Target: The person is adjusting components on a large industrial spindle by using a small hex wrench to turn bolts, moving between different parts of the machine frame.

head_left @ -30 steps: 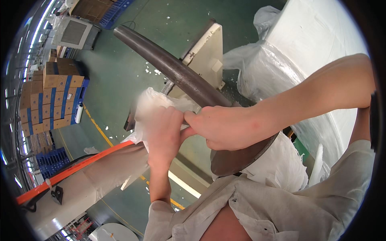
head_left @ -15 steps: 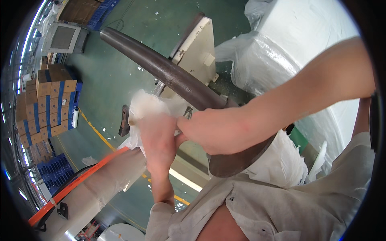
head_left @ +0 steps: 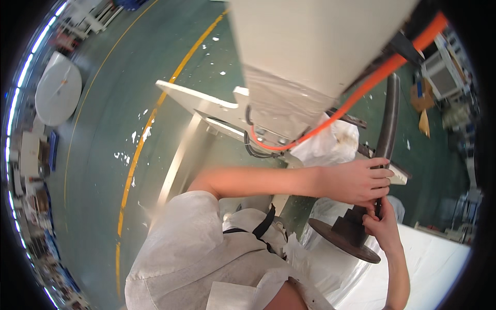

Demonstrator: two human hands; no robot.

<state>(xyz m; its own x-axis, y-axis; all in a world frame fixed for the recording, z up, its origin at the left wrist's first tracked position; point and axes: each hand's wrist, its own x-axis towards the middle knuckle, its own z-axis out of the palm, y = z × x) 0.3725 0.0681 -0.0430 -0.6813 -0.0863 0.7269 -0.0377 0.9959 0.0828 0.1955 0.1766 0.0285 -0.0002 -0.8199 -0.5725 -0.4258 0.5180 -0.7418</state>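
Note:
A dark steel shaft [head_left: 388, 116] rises at the right, with a round metal flange [head_left: 323, 230] and a stepped collar at its lower end. My left hand [head_left: 354, 182] reaches across from the left, its fingers curled over the shaft just above the collar. Just below it, my right hand [head_left: 383, 227] comes up from the lower right and pinches close against the shaft. What lies between its fingertips is too small to make out. Whitish plastic film [head_left: 330, 144] is bunched on the machine behind my left hand.
A wide pale machine beam [head_left: 289, 46] with an orange hose [head_left: 356, 98] stands over the work. A large white roll [head_left: 429, 266] in clear wrap lies beyond my right hand. White brackets [head_left: 199, 95] jut out left of the beam. A yellow line [head_left: 150, 124] crosses the green floor.
The view has turned toward the left, so the shaft and flange now appear at the right. My left hand has left the bunched plastic film and is now on the shaft beside my right hand.

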